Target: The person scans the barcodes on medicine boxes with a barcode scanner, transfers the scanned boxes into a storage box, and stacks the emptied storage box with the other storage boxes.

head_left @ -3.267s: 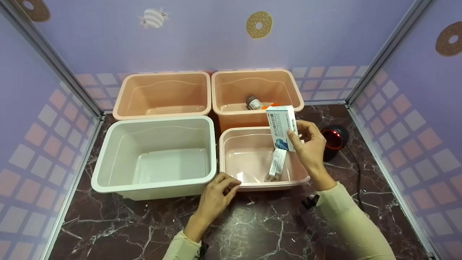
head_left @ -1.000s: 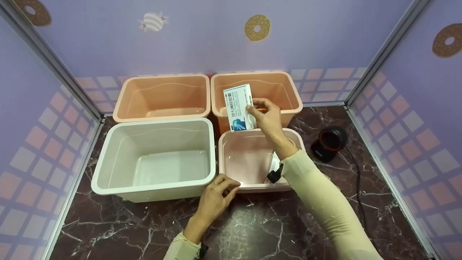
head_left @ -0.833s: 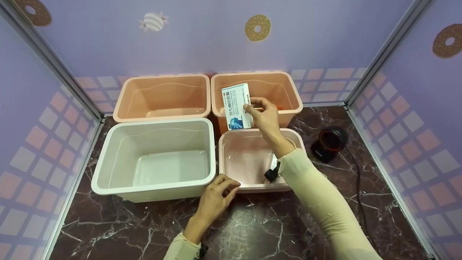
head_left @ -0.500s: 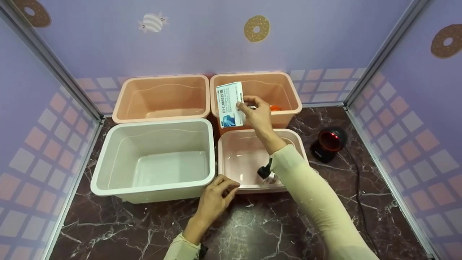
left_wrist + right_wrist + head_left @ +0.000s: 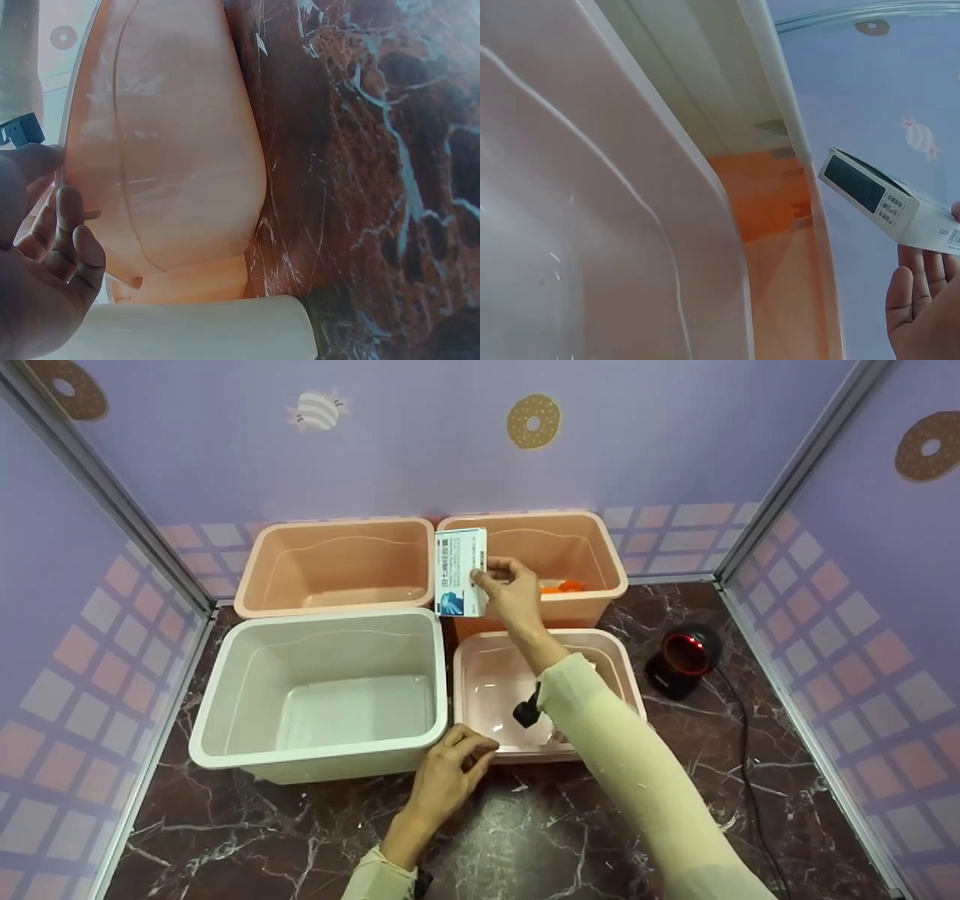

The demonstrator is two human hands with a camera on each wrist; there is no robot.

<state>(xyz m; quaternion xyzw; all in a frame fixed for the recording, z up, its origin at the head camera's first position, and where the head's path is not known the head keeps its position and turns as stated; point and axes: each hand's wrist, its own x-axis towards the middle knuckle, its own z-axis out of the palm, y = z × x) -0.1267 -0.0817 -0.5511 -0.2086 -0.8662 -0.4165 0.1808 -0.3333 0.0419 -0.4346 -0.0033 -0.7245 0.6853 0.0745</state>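
My right hand (image 5: 517, 596) pinches a white and blue medicine box (image 5: 459, 574) by its right edge, between thumb and fingers. In the head view the box stands nearly upright over the place where the two back bins meet. The right wrist view shows one narrow end of the medicine box (image 5: 866, 191), with a dark panel. My left hand (image 5: 444, 769) pinches the front left rim of the pink bin (image 5: 487, 679), as the left wrist view also shows. My right sleeve hides most of a small package (image 5: 556, 737) in the pink bin.
A white bin (image 5: 319, 746) stands left of the pink one. Behind are two orange bins, one left (image 5: 337, 604) and one right (image 5: 577, 600); the right one holds an orange thing (image 5: 562, 587). A black scanner-like device (image 5: 684, 656) with red lights and a cable stands at right.
My right hand has carried the medicine box leftward from above the pink bin to between the back bins. The orange thing shows more. My left hand has stayed at the rim.
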